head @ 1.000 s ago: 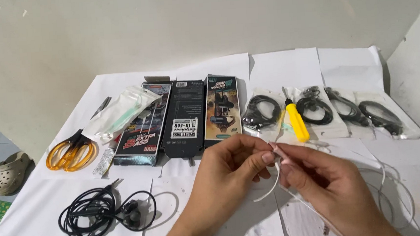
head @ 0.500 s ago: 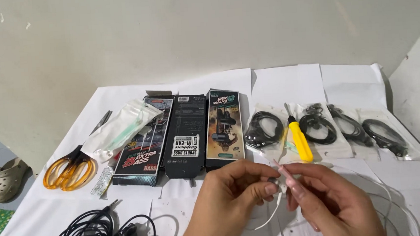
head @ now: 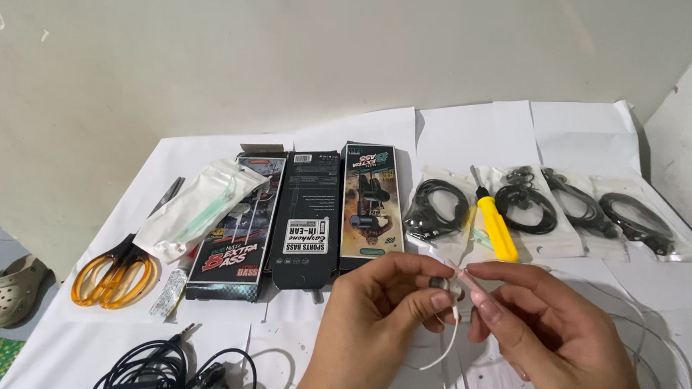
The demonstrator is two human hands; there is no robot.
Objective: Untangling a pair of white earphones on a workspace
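White paper sheets cover the desk (head: 211, 339), which stands against a plain pale wall. Near the front edge, about the middle, the left hand (head: 378, 329) and the right hand (head: 546, 326) meet over a small white earbud (head: 453, 289): the left hand pinches it between thumb and fingertips, the right hand is closed on it from the other side with its fingertips narrow, and a thin white cable (head: 443, 349) hangs in a curve below them. By the look of it, the step in hand is fine work on the earbud itself — fitting or pulling at a small part — and the next move seems to call for a steady pinch and a small, careful motion of the fingertips rather than force; what exactly is being handled is too small to tell. Along the back of the desk lie three dark earphone boxes (head: 308, 221) side by side, with a white plastic pouch (head: 195, 208) resting partly on the leftmost one. Orange-handled scissors (head: 115, 273) lie near the left edge. Toward the right edge, a row of clear bags holding coiled black earphones (head: 523, 204) is spread out, and a yellow-handled screwdriver (head: 496, 225) lies among them. At the front left corner sits a loose tangle of black earphones (head: 161, 382). On the floor beyond the left edge — a beige clog (head: 12, 291).
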